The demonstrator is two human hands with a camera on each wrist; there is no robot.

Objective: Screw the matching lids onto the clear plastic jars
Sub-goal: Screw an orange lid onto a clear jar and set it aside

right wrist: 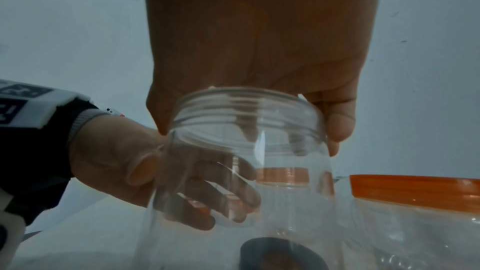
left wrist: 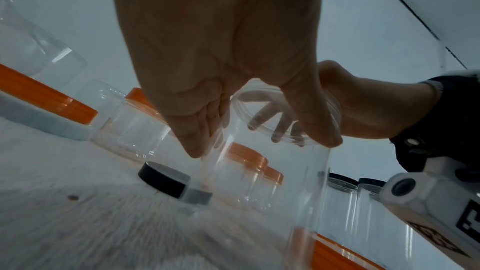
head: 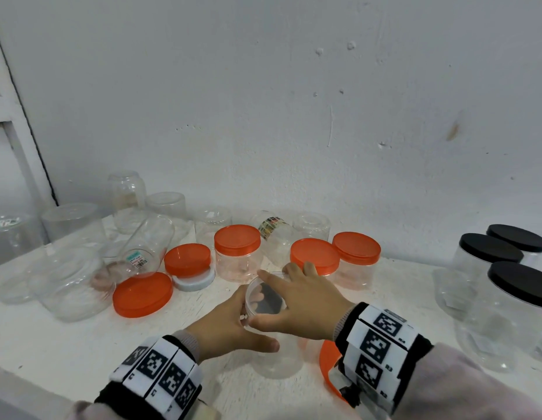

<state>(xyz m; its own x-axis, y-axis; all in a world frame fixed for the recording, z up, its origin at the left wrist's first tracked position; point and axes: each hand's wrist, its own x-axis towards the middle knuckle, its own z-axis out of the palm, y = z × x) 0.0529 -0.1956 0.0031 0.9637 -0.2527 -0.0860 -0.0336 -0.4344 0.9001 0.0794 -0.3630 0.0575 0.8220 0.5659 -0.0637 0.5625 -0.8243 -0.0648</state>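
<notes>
An open clear jar (head: 278, 359) stands upright on the white table (head: 66, 344), near its front. My left hand (head: 230, 325) grips the jar's side, thumb on the near face and fingers wrapped behind. My right hand (head: 300, 298) lies over the jar's mouth, with thumb and fingers down round the threaded rim (right wrist: 246, 106). A black lid (left wrist: 166, 180) lies flat on the table by the jar's base and shows as a dark patch through the jar in the head view. No lid is in either hand.
Loose orange lids lie at left (head: 142, 294) and under my right wrist (head: 327, 368); another (head: 187, 259) sits on a white lid (head: 194, 281). Orange-lidded jars (head: 237, 253) stand behind, black-lidded jars (head: 491, 262) at right, and open jars (head: 72, 283) at back left.
</notes>
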